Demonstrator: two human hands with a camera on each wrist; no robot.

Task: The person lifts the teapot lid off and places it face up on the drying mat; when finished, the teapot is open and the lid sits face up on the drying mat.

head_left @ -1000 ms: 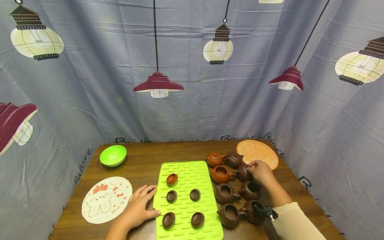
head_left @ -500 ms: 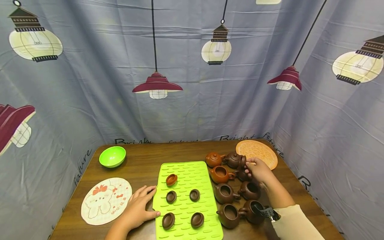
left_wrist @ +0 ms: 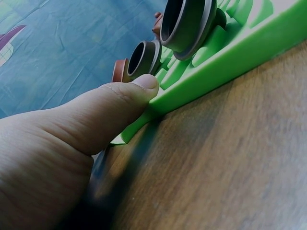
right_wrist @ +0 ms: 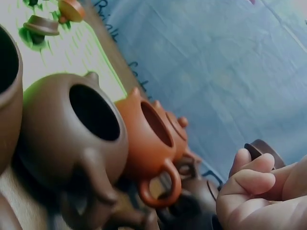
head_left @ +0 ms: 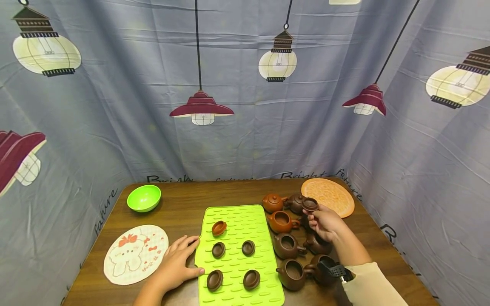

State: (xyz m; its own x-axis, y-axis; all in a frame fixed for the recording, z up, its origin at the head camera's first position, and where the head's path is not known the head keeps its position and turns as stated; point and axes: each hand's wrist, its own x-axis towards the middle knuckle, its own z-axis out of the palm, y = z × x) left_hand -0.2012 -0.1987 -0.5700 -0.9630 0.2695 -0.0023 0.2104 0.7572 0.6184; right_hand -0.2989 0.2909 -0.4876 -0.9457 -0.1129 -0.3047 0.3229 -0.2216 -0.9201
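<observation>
- The right hand pinches a dark lid, now turned hollow side up, over the teapots.
- So this lid is off, apart from the five lids on the green mat.
- The left hand, fingers spread, touches the mat's edge.

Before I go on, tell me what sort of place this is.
Probably a staged tabletop workspace rather than a working kitchen: a lamp-printed curtain hangs behind and on both sides of the wooden table, and small teapots stand clustered beside a green mat bearing upturned lids.
</observation>
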